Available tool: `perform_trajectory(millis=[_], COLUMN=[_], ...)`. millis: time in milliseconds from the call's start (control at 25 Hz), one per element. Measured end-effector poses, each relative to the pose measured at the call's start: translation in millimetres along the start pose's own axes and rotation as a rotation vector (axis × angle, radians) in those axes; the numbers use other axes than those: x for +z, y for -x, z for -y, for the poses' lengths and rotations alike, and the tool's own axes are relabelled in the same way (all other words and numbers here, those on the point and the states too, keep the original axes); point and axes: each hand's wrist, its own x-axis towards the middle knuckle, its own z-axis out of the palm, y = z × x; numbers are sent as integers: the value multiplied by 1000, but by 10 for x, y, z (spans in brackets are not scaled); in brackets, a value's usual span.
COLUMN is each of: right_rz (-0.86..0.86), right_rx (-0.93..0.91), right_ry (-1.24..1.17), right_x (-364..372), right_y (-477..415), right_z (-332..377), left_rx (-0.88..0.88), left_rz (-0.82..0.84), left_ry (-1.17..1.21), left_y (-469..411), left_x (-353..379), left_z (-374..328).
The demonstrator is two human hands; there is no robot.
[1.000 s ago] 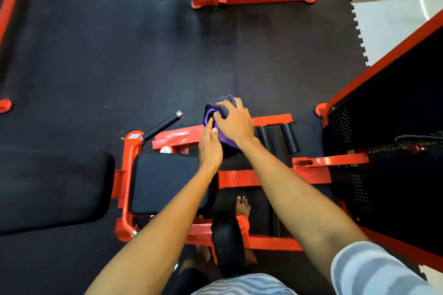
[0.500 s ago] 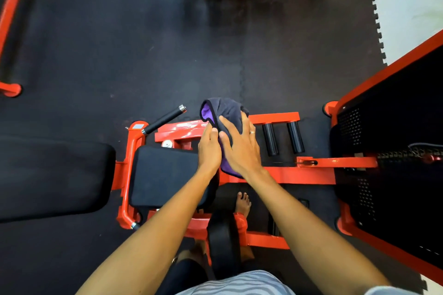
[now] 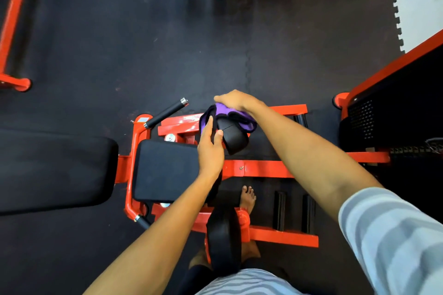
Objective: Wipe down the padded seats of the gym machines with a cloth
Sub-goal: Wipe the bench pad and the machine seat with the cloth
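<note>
Purple cloth (image 3: 242, 124), likely soft and light, drapes over a black pad (image 3: 233, 141). The right hand (image 3: 237, 100) grips its bunched top, probably the best hold; the left hand (image 3: 211, 148) rests straight-fingered against the pad.

Purple cloth (image 3: 241, 124) on pad (image 3: 233, 140) — right hand (image 3: 236, 100)

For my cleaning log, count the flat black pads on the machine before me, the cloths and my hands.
Flat black pads: 2, the long pad and the seat pad
Cloths: 1, the purple cloth
Hands: 2, the left hand and the right hand
Total: 5
</note>
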Motion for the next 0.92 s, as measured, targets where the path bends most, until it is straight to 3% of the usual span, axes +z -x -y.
perform_trajectory(millis=[160, 280, 400, 480, 560, 640, 840, 920], right_rz=[217, 147, 71, -46, -187, -208, -56, -46], right_rx=[104, 61, -27, -170, -282, -306, -65, 31], right_ry=[-512, -777, -967, -950, -762, -680, -936, -911], right_x=[104, 371, 462, 474, 535, 581, 732, 857], right_y=[-134, -183, 51, 274, 349, 284, 15, 20], right_z=[-444, -850, -930, -869, -849, -858, -1329, -1499], left_rx=[-28, -10, 110, 153, 193, 214, 205, 195], left_rz=[-2, 70, 240, 322, 353, 348, 335, 346], left_ry=[40, 23, -140, -244, -250, -270, -336, -346], left_y=[-2, -93, -281, -373, -401, -385, -338, -316], left_x=[-7, -118, -290, -364, -385, -377, -370, -367], left_z=[80, 57, 32, 15, -4, -14, -14, -13])
